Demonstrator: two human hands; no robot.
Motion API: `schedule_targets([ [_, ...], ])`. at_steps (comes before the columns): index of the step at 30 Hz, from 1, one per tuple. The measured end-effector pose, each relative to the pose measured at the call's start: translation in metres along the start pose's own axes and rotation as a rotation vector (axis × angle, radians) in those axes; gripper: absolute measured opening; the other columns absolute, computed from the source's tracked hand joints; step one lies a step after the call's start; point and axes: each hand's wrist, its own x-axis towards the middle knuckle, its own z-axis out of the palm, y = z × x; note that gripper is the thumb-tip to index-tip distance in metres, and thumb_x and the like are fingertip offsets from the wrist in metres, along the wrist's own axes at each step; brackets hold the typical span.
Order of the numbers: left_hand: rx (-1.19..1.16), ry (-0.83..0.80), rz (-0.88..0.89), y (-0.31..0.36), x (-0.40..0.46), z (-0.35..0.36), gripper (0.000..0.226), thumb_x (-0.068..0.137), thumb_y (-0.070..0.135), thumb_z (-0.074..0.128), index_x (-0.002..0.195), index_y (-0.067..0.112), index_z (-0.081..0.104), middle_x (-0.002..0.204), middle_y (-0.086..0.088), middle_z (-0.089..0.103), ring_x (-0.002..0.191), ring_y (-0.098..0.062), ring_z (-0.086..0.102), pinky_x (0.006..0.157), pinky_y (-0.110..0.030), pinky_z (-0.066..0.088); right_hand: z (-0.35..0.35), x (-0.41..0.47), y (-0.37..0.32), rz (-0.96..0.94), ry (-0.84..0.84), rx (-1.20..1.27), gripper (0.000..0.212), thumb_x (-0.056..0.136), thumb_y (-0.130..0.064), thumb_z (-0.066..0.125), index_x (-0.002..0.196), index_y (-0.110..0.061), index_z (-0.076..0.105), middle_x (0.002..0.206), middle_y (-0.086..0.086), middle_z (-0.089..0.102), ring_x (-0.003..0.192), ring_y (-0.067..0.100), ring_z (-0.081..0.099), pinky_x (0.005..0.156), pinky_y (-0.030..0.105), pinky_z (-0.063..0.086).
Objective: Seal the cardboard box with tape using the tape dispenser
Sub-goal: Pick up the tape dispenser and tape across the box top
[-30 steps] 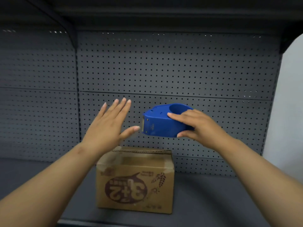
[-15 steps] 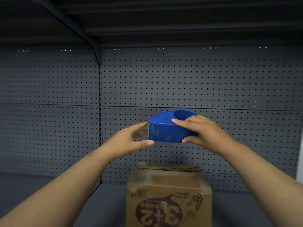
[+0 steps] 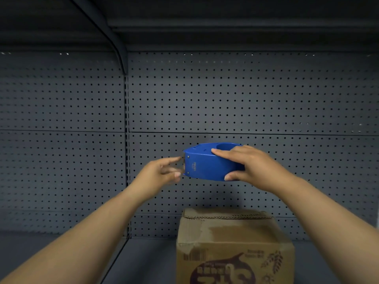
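Note:
A blue tape dispenser [image 3: 207, 165] is held in the air in front of the pegboard, with my right hand [image 3: 252, 167] gripping its right end from above and below. My left hand [image 3: 162, 173] is at the dispenser's left end, fingers and thumb pinched at the cutter edge where a faint strip of clear tape shows. Below them a brown cardboard box [image 3: 233, 247] with a dark printed logo stands on the shelf, its top flaps folded down.
A grey pegboard back wall [image 3: 246, 99] fills the view behind my hands. A dark shelf [image 3: 184, 21] with a curved bracket [image 3: 117, 46] runs overhead. The grey shelf surface [image 3: 143, 259] carries the box.
My left hand came from spread open beside the dispenser to pinching at its cutter end. The view shifted, so the box now sits lower and further right.

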Motion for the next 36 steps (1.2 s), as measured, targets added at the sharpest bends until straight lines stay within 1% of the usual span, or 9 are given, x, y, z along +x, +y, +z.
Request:
schedule_targets([
  [3,-0.158,0.058,-0.062,-0.011,0.008,-0.007,0.011,0.089,0.014,0.058,0.096,0.016,0.066,0.091,-0.002,0.074,0.072,-0.006,0.071,0.065,-0.014,0.053,0.004,0.001,-0.001,0.033,-0.051,0.000,0.069,0.079,-0.034,0.069,0.134,-0.049,0.031,0.108,-0.010,0.055,0.103,0.008,0.039,0.094,0.023,0.029],
  [6,-0.266,0.099,-0.128,-0.023,0.017,-0.011,0.009,0.087,0.015,0.060,0.085,0.009,0.067,0.081,-0.005,0.074,0.066,-0.009,0.070,0.061,-0.017,0.054,0.008,0.000,-0.004,0.058,-0.101,0.030,0.071,0.079,-0.034,0.069,0.133,-0.053,0.028,0.111,-0.022,0.046,0.106,0.003,0.034,0.094,0.023,0.029],
  [9,-0.351,0.103,-0.196,-0.034,0.023,-0.009,0.012,0.087,0.017,0.061,0.085,0.008,0.067,0.081,-0.005,0.072,0.066,-0.008,0.069,0.062,-0.018,0.054,0.010,-0.003,-0.004,0.072,-0.137,0.062,0.069,0.078,-0.034,0.070,0.130,-0.057,0.030,0.115,-0.026,0.044,0.110,0.005,0.037,0.093,0.026,0.034],
  [13,-0.410,0.069,-0.257,-0.039,0.024,-0.004,0.014,0.084,0.020,0.063,0.082,0.009,0.070,0.072,0.001,0.070,0.070,-0.013,0.060,0.063,-0.017,0.052,0.005,-0.010,0.003,0.092,-0.196,0.102,0.067,0.077,-0.036,0.071,0.113,-0.070,0.026,0.098,-0.026,0.047,0.096,0.004,0.043,0.082,0.023,0.036],
  [18,-0.372,0.006,-0.321,-0.038,0.023,0.003,0.023,0.082,0.022,0.065,0.091,0.001,0.069,0.064,0.002,0.059,0.062,-0.012,0.053,0.060,-0.020,0.047,-0.003,-0.020,0.017,0.135,-0.296,0.164,0.066,0.075,-0.035,0.072,0.111,-0.071,0.030,0.106,-0.020,0.051,0.100,-0.003,0.045,0.082,0.017,0.038],
  [21,-0.407,-0.015,-0.389,-0.039,0.022,0.009,0.032,0.079,0.021,0.069,0.097,-0.006,0.067,0.059,0.002,0.057,0.051,-0.008,0.049,0.051,-0.017,0.046,-0.012,-0.023,0.028,0.179,-0.355,0.223,0.066,0.073,-0.032,0.075,0.109,-0.071,0.036,0.113,-0.037,0.053,0.105,-0.012,0.046,0.083,0.011,0.037],
  [24,-0.434,0.029,-0.467,-0.048,0.016,0.005,0.025,0.078,0.014,0.069,0.093,-0.006,0.067,0.047,0.004,0.054,0.044,-0.008,0.046,0.044,-0.017,0.045,-0.026,-0.031,0.046,0.233,-0.403,0.244,0.064,0.072,-0.032,0.077,0.104,-0.073,0.040,0.107,-0.051,0.047,0.100,-0.023,0.045,0.081,0.012,0.038],
  [31,-0.388,0.054,-0.638,-0.065,0.000,0.028,0.014,0.076,0.014,0.073,0.073,0.003,0.063,0.044,0.003,0.050,0.046,-0.010,0.043,0.044,-0.018,0.043,-0.048,-0.050,0.078,0.356,-0.555,0.251,0.059,0.070,-0.033,0.078,0.108,-0.067,0.049,0.102,-0.041,0.059,0.093,-0.012,0.058,0.081,0.021,0.043],
  [36,-0.395,0.027,-0.743,-0.079,-0.005,0.049,0.028,0.076,0.014,0.073,0.058,0.010,0.053,0.046,0.002,0.048,0.049,-0.011,0.042,0.049,-0.021,0.040,-0.043,-0.051,0.083,0.363,-0.627,0.245,0.056,0.073,-0.026,0.077,0.110,-0.059,0.051,0.105,-0.033,0.063,0.092,-0.010,0.059,0.077,0.014,0.041],
])
